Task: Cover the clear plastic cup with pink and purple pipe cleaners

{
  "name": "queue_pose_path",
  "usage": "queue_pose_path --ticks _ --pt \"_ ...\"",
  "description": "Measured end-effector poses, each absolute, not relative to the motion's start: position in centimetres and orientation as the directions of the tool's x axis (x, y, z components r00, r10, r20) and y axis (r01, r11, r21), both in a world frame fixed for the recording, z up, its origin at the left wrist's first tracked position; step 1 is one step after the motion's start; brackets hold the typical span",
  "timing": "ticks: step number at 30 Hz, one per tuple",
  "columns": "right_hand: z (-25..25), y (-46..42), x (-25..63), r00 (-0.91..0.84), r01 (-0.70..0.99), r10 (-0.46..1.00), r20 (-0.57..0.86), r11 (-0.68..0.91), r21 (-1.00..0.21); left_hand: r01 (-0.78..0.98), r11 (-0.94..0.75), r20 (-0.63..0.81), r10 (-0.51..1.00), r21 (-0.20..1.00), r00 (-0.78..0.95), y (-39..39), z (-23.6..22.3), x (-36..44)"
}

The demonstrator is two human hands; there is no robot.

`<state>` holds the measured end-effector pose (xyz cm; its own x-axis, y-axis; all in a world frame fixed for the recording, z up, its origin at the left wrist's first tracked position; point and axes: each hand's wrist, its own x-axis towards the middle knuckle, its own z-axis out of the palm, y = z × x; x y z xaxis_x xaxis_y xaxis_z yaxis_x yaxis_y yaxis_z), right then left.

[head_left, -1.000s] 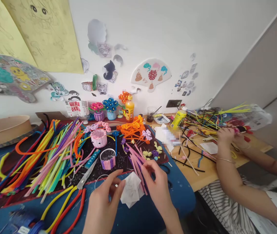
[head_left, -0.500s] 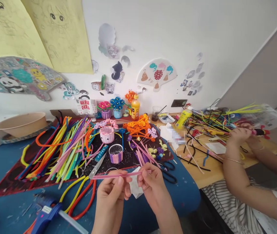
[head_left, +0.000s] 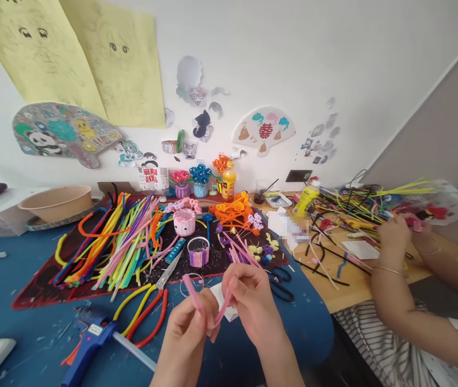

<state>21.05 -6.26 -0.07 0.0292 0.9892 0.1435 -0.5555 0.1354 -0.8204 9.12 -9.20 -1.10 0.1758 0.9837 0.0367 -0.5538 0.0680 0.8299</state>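
Between my two hands is a pink pipe cleaner, bent into a V shape. My left hand pinches it, and one end sticks up past the thumb. My right hand grips the other end between thumb and fingers. Just beyond the hands, a purple-and-pink ring-topped little basket and a pink pot with a face stand on the dark mat. Scissors lie to the left of my hands, with red and yellow pipe cleaners around them. A white paper is partly hidden behind my fingers.
A blue glue gun lies at front left. Many coloured pipe cleaners cover the mat's left side. Black-handled scissors are at right. Bottles and pipe-cleaner flowers line the wall. A co-worker's hands work at right.
The pink pipe cleaner was held nearly straight and level; now it is folded into a V between my hands. The view has turned slightly left. The co-worker's hands have shifted a little.
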Motion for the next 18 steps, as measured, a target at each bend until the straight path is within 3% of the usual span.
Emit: queue_pose_path --ticks 6,18 --pt "0.6 -6.5 21.3 -0.110 -0.443 0.984 0.142 0.079 -0.893 -0.463 0.148 -0.028 0.966 0.874 0.256 -10.3 -0.6 8.2" --pt "0.0 -6.5 20.9 -0.243 -0.433 0.968 0.055 -0.057 -0.900 -0.472 0.204 -0.099 0.966 0.858 0.239 -11.1 -0.2 7.2"
